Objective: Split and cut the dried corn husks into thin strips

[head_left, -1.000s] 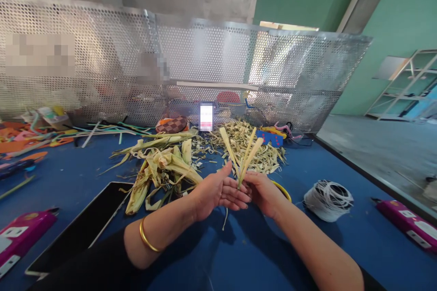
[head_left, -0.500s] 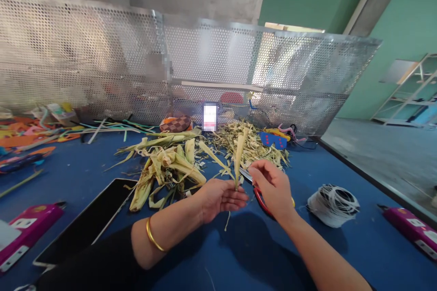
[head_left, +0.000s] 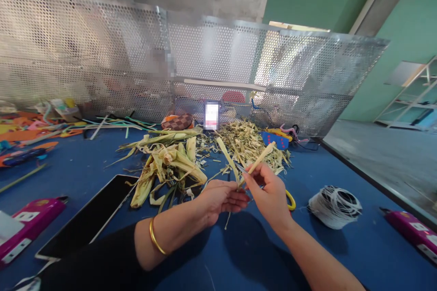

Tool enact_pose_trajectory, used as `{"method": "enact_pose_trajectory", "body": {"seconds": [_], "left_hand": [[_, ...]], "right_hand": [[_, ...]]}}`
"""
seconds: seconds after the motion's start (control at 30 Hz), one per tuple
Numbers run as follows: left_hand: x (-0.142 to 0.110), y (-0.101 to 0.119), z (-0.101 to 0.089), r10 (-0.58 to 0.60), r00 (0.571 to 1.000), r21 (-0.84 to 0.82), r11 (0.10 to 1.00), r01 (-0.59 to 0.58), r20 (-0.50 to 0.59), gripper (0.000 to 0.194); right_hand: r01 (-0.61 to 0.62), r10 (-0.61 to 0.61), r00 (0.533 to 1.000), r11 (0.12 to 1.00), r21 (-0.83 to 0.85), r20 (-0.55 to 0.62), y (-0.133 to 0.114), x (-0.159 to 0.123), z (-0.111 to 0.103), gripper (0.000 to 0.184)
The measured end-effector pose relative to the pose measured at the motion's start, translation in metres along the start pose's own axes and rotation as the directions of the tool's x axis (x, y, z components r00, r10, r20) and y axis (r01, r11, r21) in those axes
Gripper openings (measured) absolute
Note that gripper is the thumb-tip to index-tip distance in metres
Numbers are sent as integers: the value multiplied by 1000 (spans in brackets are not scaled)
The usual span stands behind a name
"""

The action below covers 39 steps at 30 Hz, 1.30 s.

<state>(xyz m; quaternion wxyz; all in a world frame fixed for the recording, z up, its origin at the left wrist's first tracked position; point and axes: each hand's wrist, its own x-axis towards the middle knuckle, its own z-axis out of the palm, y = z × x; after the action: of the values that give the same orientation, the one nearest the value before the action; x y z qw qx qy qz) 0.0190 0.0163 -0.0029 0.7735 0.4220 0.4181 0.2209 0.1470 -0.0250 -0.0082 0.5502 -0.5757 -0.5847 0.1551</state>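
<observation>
And here we are over the blue tabletop [head_left: 246, 259], husk strips [head_left: 228, 157] right at centre, raised between two hands! The left hand [head_left: 221, 198], gold bracelet [head_left: 157, 238] on its wrist, has its grip closed around their lower ends, the other fingers loosely curled. Across to the right hand [head_left: 271, 195]: thumb and fingertips pinched tight on one strip, that one leaning off to the right. Scissors [head_left: 291, 200] show a yellow handle past this hand; whether it touches them, I cannot tell. Just beyond, a pile of shredded husk [head_left: 244, 138], and left of it a heap of longer husks [head_left: 180, 163]. Out on the right, a spool of white string [head_left: 336, 207], well apart from the hands! Left side, a dark tablet [head_left: 88, 216] lies flat beside a magenta power strip [head_left: 30, 227]. At the back, a bright phone screen [head_left: 211, 115] near a checked pouch [head_left: 177, 122].
</observation>
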Motion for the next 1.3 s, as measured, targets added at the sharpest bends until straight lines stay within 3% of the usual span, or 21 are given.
{"method": "enact_pose_trajectory", "body": {"seconds": [0.17,0.37,0.5,0.57,0.63,0.7,0.77,0.87,0.93,0.97,1.03,1.13,1.2,1.27,1.3], "left_hand": [[1,0,0,-18,999,-62,998,16,-39,21],[7,8,-8,-78,997,-237,968,82,26,23],[5,13,-10,19,990,-197,980,9,140,16],[3,12,-9,52,989,-133,991,-34,136,13],[2,12,-8,65,993,-100,993,-56,97,13],[2,13,-8,89,994,-120,989,-81,64,17],[3,16,-10,110,993,-153,983,-102,45,21],[4,21,-12,132,991,-182,975,-130,-1,20],[4,22,-13,142,989,-191,971,-146,-37,17],[4,21,-13,145,988,-193,969,-153,-56,16],[5,19,-13,150,984,-184,969,-166,-96,14],[7,15,-11,218,965,-133,962,-237,-146,14],[8,14,-11,297,944,-69,949,-308,-142,17],[7,13,-9,346,933,2,938,-347,-96,21],[7,13,-8,356,932,34,935,-354,-71,22]], "right_hand": [[-56,60,997,995,80,-50,3,-1,3,18],[22,-22,999,1000,14,-50,0,-1,-1,14],[-35,34,992,999,-2,-125,0,1,-3,16],[-31,31,991,1000,3,-132,1,2,-4,16],[33,-37,993,999,-41,-110,2,2,-5,15],[177,-184,982,975,-137,-46,1,1,-7,13],[394,-389,919,891,-224,71,-2,-1,-10,11],[716,-642,698,638,-284,316,-7,-3,-10,16],[830,-681,558,457,-320,474,-8,-4,-8,22],[857,-668,514,387,-339,538,-8,-4,-6,24],[879,-636,476,314,-359,607,-7,-5,-2,27],[855,-652,518,413,-313,553,-6,-4,1,29],[778,-672,628,547,-309,392,-7,-3,-2,31],[642,-638,753,660,-391,159,-6,-2,-6,28],[561,-607,793,697,-447,50,-5,0,-8,24]]}}
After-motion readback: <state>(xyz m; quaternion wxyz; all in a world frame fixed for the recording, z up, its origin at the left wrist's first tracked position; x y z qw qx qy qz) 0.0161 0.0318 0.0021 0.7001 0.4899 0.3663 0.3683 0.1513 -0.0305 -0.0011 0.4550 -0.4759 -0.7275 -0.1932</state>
